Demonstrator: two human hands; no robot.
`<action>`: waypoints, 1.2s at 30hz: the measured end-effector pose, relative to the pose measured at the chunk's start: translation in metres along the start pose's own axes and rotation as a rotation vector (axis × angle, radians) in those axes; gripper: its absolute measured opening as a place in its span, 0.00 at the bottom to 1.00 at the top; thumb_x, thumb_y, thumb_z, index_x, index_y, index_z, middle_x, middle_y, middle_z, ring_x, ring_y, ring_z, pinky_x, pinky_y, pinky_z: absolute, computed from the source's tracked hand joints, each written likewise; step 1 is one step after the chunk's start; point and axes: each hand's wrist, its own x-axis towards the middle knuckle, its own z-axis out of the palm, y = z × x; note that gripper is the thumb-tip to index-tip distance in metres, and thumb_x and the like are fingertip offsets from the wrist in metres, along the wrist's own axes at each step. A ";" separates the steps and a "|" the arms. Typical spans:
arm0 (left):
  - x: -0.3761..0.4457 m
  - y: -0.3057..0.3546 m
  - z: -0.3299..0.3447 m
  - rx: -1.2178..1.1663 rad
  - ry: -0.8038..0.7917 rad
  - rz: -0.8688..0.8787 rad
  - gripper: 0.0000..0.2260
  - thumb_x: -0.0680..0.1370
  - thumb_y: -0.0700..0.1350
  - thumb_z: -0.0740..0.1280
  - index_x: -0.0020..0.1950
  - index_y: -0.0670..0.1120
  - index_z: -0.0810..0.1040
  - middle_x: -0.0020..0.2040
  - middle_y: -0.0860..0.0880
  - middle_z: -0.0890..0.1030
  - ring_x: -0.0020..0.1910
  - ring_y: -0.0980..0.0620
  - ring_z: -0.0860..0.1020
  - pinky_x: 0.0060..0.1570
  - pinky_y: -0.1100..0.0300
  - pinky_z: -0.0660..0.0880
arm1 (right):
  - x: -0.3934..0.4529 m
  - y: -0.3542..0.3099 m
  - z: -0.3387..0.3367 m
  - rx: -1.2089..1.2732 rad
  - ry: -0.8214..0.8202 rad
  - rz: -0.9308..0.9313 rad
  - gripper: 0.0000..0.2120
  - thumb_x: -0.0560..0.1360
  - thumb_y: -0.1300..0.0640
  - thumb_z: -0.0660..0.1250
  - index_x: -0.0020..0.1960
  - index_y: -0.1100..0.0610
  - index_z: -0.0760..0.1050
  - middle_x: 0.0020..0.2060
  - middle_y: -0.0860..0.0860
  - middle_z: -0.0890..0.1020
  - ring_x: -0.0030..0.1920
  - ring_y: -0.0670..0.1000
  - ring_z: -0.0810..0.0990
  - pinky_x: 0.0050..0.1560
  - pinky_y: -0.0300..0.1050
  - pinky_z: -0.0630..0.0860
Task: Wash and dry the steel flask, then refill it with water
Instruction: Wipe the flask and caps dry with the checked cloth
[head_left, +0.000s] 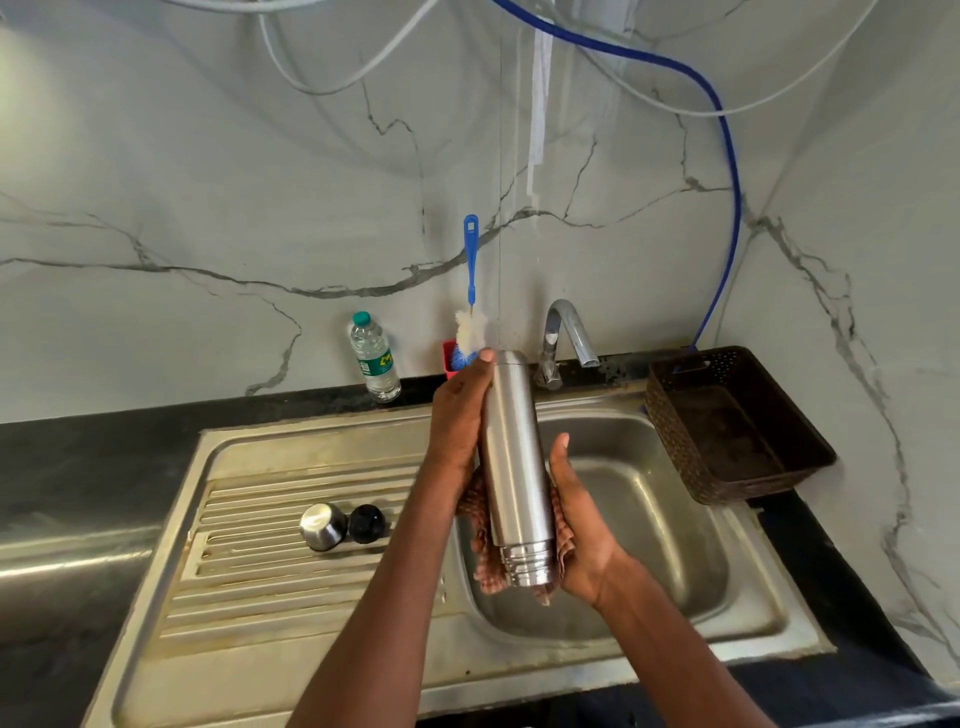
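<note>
Above sink basin, steel flask held mouth-down, left hand gripped its upper side, right hand clasped cloth round lower end, cup and stopper on drainboard, basket beside right rim.

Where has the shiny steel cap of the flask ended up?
In the head view the steel cap sits on the ribbed draining board left of the sink basin, right beside a black stopper and left of the person's left forearm.

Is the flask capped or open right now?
Open: the flask shows bare neck threads, and the steel cap and black stopper lie on the drainboard.
</note>
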 end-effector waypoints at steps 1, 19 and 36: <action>0.001 -0.002 -0.006 -0.030 0.017 -0.004 0.30 0.75 0.66 0.73 0.56 0.39 0.86 0.45 0.41 0.86 0.42 0.49 0.83 0.43 0.56 0.81 | -0.002 0.001 -0.002 -0.014 -0.026 0.013 0.45 0.76 0.24 0.59 0.66 0.66 0.79 0.54 0.67 0.81 0.49 0.65 0.82 0.57 0.63 0.79; -0.006 -0.014 -0.019 -0.312 -0.041 -0.097 0.28 0.80 0.65 0.66 0.68 0.44 0.79 0.51 0.37 0.85 0.46 0.44 0.84 0.44 0.54 0.82 | -0.018 -0.010 0.008 -0.334 -0.041 0.115 0.31 0.68 0.51 0.80 0.65 0.65 0.77 0.50 0.64 0.85 0.42 0.59 0.85 0.44 0.51 0.83; -0.005 -0.016 -0.035 -0.282 0.001 -0.171 0.35 0.71 0.65 0.73 0.68 0.41 0.75 0.48 0.40 0.86 0.42 0.44 0.85 0.44 0.52 0.84 | -0.037 -0.026 -0.002 -0.632 0.010 0.032 0.20 0.72 0.50 0.77 0.58 0.62 0.82 0.44 0.60 0.87 0.38 0.54 0.85 0.37 0.46 0.83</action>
